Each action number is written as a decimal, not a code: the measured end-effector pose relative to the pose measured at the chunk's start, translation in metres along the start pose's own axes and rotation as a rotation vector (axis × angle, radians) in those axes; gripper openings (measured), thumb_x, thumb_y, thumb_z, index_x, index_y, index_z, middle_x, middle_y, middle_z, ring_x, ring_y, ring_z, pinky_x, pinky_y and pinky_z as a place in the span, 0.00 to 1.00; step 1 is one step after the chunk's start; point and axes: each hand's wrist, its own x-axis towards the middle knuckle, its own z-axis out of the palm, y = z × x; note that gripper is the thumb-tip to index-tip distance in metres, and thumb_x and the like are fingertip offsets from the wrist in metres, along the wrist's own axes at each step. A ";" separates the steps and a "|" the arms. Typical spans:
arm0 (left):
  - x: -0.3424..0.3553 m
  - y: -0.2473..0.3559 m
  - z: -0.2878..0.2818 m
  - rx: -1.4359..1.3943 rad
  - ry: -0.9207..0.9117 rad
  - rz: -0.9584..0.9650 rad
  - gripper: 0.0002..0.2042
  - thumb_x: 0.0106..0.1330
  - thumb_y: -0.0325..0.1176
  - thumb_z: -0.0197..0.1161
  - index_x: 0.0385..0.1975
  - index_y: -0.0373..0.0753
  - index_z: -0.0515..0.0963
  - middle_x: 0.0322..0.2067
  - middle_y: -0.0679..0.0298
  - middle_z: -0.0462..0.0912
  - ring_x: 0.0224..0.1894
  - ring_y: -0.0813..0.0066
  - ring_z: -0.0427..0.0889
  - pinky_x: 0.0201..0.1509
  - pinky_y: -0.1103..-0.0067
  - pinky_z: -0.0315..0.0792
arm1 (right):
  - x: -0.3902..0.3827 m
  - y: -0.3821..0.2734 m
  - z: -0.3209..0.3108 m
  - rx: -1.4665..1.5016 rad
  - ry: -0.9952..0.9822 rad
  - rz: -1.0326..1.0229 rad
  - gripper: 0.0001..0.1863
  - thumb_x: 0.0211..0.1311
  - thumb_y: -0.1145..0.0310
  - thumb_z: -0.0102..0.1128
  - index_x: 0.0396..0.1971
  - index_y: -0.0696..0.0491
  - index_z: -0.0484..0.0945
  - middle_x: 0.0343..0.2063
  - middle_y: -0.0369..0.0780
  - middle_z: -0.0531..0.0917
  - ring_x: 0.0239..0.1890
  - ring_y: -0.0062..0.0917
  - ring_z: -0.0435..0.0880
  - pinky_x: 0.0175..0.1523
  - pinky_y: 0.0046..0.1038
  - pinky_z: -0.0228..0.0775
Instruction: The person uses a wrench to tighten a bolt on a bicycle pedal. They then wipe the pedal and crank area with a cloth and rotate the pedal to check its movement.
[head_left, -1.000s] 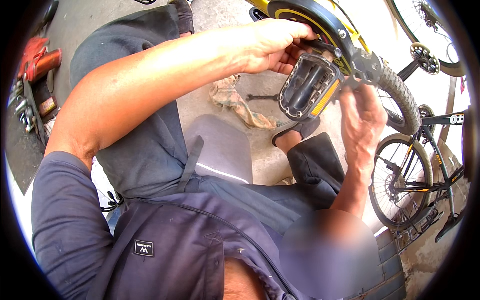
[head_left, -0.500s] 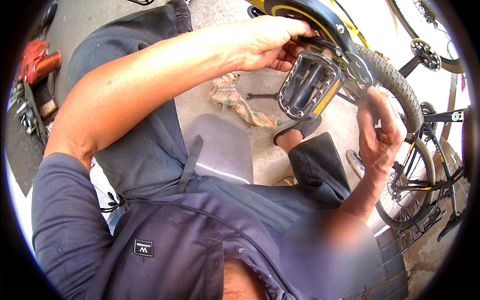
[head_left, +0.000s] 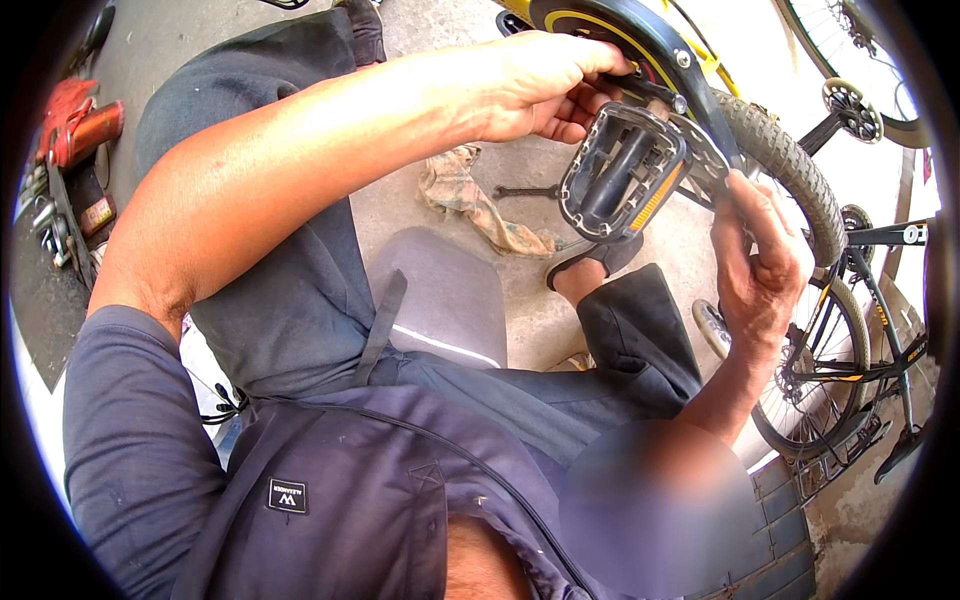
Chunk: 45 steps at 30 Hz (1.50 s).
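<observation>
Got a pale concrete floor (head_left: 540, 315) down here, with a crumpled, stained rag (head_left: 460, 195) and a dark wrench (head_left: 527, 192) just beside it.

Head view: I look through the left fisheye on the wearer's head | facing steeply down over the dark navy cloth top (head_left: 345, 490) | bare left hand (head_left: 550, 85) and bare right hand (head_left: 762, 262) near | grey concrete floor (head_left: 535, 325) farther off | wide field curving at edges
</observation>
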 end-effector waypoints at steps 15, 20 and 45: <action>-0.001 0.000 -0.001 0.005 0.003 0.008 0.14 0.68 0.46 0.56 0.44 0.45 0.77 0.36 0.69 0.82 0.35 0.83 0.79 0.37 0.82 0.70 | 0.012 -0.011 -0.002 -0.108 -0.022 -0.074 0.17 0.47 0.81 0.58 0.40 0.55 0.81 0.30 0.42 0.81 0.31 0.33 0.80 0.38 0.29 0.71; -0.001 0.002 0.001 -0.004 -0.002 -0.008 0.14 0.67 0.46 0.57 0.43 0.44 0.77 0.37 0.68 0.82 0.35 0.83 0.79 0.38 0.83 0.69 | 0.010 -0.009 0.002 -0.016 -0.036 -0.029 0.15 0.50 0.82 0.57 0.40 0.56 0.80 0.31 0.43 0.81 0.31 0.33 0.81 0.38 0.29 0.71; -0.002 0.002 -0.002 -0.118 -0.041 0.032 0.12 0.68 0.40 0.57 0.41 0.38 0.76 0.31 0.65 0.79 0.27 0.79 0.78 0.29 0.81 0.73 | 0.023 -0.014 0.052 0.273 -0.164 0.293 0.09 0.54 0.79 0.59 0.36 0.57 0.81 0.25 0.43 0.82 0.29 0.24 0.80 0.38 0.25 0.70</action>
